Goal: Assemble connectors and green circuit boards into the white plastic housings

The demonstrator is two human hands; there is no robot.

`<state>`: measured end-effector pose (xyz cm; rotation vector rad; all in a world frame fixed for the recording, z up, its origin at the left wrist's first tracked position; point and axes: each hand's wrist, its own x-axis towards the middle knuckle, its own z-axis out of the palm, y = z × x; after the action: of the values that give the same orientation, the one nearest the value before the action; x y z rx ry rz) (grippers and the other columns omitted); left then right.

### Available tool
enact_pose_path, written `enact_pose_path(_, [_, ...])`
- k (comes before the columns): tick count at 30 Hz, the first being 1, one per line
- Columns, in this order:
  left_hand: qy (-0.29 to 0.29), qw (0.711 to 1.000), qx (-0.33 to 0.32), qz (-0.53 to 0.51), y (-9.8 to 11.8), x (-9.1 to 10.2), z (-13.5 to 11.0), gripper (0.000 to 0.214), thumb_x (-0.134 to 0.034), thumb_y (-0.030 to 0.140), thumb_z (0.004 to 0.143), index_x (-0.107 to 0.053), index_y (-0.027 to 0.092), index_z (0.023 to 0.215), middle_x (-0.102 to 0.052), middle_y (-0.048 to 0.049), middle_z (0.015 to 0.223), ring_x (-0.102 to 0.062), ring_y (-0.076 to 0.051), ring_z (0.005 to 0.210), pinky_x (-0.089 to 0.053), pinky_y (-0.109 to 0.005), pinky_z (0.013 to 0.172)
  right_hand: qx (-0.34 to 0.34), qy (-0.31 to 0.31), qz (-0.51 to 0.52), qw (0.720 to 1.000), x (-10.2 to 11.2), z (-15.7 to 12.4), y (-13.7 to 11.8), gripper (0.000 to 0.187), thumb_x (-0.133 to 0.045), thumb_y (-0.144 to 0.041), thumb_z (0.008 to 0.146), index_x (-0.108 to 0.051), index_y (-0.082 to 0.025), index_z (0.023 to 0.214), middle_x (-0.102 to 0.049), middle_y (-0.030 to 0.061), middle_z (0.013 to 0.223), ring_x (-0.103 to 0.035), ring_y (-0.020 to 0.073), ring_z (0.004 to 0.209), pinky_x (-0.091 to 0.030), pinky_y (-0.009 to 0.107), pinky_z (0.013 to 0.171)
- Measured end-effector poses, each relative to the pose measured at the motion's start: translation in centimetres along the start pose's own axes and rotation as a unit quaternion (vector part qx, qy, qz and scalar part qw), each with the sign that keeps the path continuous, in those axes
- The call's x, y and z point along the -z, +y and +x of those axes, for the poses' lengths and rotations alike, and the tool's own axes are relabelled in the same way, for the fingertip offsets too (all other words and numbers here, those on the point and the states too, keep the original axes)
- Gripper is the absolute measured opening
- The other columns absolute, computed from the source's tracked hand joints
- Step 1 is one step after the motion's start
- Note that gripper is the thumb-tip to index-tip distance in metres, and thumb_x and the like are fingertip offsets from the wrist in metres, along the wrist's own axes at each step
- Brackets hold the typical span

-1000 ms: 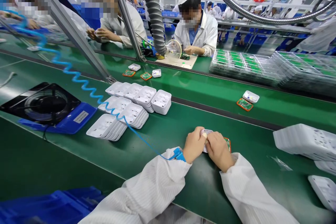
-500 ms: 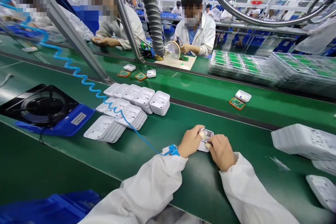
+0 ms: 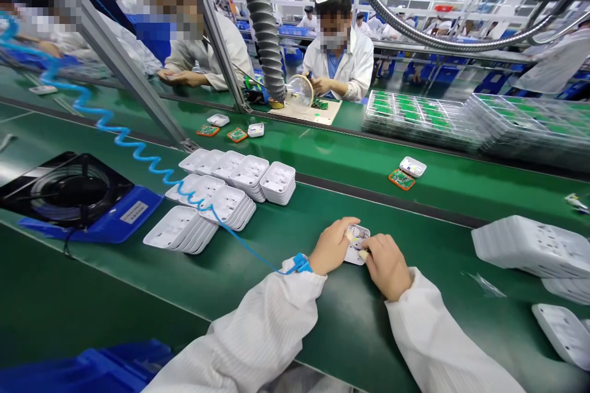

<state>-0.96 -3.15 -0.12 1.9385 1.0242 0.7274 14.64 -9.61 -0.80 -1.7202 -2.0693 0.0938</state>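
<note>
A small white plastic housing (image 3: 354, 256) lies on the green bench in front of me. My left hand (image 3: 332, 247) is closed on its left side, with the thumb over the upper part. My right hand (image 3: 389, 265) reaches in from the other side, fingers bent and pinched together at the housing's inner right edge. Pale finger cots cover some fingertips. Whatever small part sits between the right fingers is hidden. A blue wrist strap (image 3: 300, 263) with a coiled cord is on my left wrist.
Stacked white housings (image 3: 230, 206) stand left, more (image 3: 525, 249) at right. A black fan (image 3: 78, 187) lies far left. Orange-edged circuit boards (image 3: 402, 179) and white housings ride the green belt (image 3: 322, 159). Beyond are circuit-board trays (image 3: 415, 113) and a co-worker (image 3: 338, 55).
The boards and housings on the belt have shifted left, and a small white item has appeared at the right edge. My hands stay at the housing; the right fingers have shifted slightly.
</note>
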Motion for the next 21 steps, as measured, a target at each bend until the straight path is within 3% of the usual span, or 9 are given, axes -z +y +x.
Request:
enact_pose_path(3, [-0.021, 0.997, -0.061, 0.052, 0.0, -0.2, -0.3, 0.038, -0.037, 0.008, 0.075, -0.056, 0.023, 0.104, -0.044, -0.004, 0.126, -0.048, -0.018, 0.111, -0.038, -0.031, 0.095, -0.042, -0.032, 0.112, 0.992, 0.7, 0.3, 0.6, 0.011, -0.045, -0.025, 0.083, -0.053, -0.019, 0.082, -0.056, 0.0035, 0.078, -0.049, 0.0171, 0.074, -0.039, 0.03, 0.068])
enact_pose_path(7, [-0.052, 0.99, -0.082, 0.098, 0.3, -0.7, -0.6, 0.025, -0.042, 0.01, 0.074, -0.056, 0.021, 0.092, -0.041, -0.005, 0.124, -0.051, -0.018, 0.102, -0.042, -0.032, 0.088, -0.093, -0.073, 0.173, 0.978, 1.5, 0.4, 1.2, 0.014, -0.043, -0.029, 0.084, -0.053, -0.02, 0.079, -0.056, 0.0001, 0.07, -0.051, 0.0144, 0.064, -0.039, 0.027, 0.061])
enact_pose_path(9, [-0.05, 0.99, -0.078, 0.105, 0.3, -0.9, -0.6, 0.022, -0.042, 0.01, 0.075, -0.055, 0.02, 0.089, -0.044, -0.0047, 0.117, -0.053, -0.016, 0.097, -0.044, -0.031, 0.085, -0.071, -0.049, 0.151, 0.985, 1.4, 0.3, 1.1, 0.015, -0.042, -0.028, 0.085, -0.054, -0.02, 0.081, -0.057, 0.0015, 0.073, -0.052, 0.0153, 0.067, -0.04, 0.028, 0.062])
enact_pose_path(13, [-0.024, 0.995, -0.044, 0.089, 0.0, -1.0, -0.2, 0.014, -0.041, 0.011, 0.077, -0.053, 0.018, 0.081, -0.047, -0.0047, 0.102, -0.052, -0.015, 0.091, -0.044, -0.031, 0.083, 0.053, 0.037, 0.043, 0.997, 0.7, 0.2, 0.8, 0.019, -0.04, -0.023, 0.086, -0.055, -0.017, 0.096, -0.057, 0.0087, 0.091, -0.049, 0.02, 0.083, -0.04, 0.034, 0.072])
enact_pose_path(15, [-0.016, 0.996, -0.035, 0.077, -0.2, -1.0, 0.0, 0.014, -0.04, 0.01, 0.077, -0.051, 0.017, 0.08, -0.047, -0.0046, 0.097, -0.052, -0.015, 0.091, -0.044, -0.031, 0.084, 0.092, 0.049, 0.005, 0.995, 0.3, 0.2, 0.7, 0.02, -0.038, -0.019, 0.087, -0.056, -0.016, 0.095, -0.057, 0.0092, 0.089, -0.047, 0.0199, 0.082, -0.039, 0.034, 0.073])
enact_pose_path(21, [-0.001, 0.994, -0.056, 0.091, 0.3, -1.2, -0.5, 0.014, -0.04, 0.007, 0.075, -0.049, 0.017, 0.08, -0.045, -0.0056, 0.1, -0.052, -0.014, 0.085, -0.045, -0.03, 0.08, 0.076, 0.038, 0.028, 0.996, -0.6, 0.2, 1.1, 0.019, -0.036, -0.015, 0.086, -0.055, -0.017, 0.087, -0.054, 0.0067, 0.081, -0.045, 0.0185, 0.077, -0.039, 0.033, 0.07])
